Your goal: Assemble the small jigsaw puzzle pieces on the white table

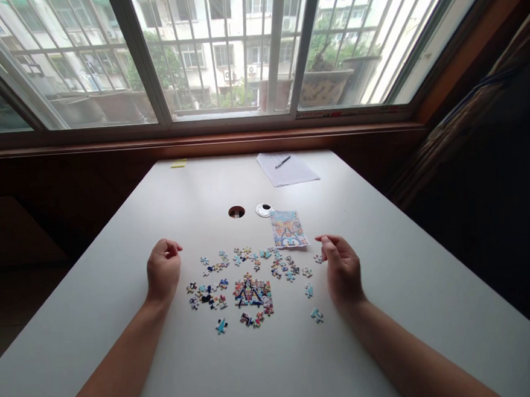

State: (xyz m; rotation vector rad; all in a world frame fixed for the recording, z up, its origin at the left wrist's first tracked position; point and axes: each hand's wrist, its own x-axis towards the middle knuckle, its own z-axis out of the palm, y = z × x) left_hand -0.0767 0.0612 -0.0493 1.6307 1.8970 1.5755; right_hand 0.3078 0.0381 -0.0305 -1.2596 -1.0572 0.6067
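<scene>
My left hand [164, 269] rests on the table to the left of the jigsaw pieces, its fingers curled closed with nothing visible in them. At the right, my right hand [344, 268] is also closed, thumb against the bent fingers, and no piece shows at its tips. A loose puzzle piece [318, 259] lies just beside it. Between the hands sits a joined section of puzzle [252, 293] with a colourful print. Several loose pieces surround it, among them a light blue piece [317, 315] and another blue piece [221, 326]. Behind them lies a picture card [289, 228].
The white table [97, 331] has a round cable hole [236, 212] and a round grommet cover [264, 210]. Farther back are sheets of paper [297, 172] with a pen [283, 161] and yellow sticky notes [178, 163]. A barred window stands beyond; a dark curtain hangs right.
</scene>
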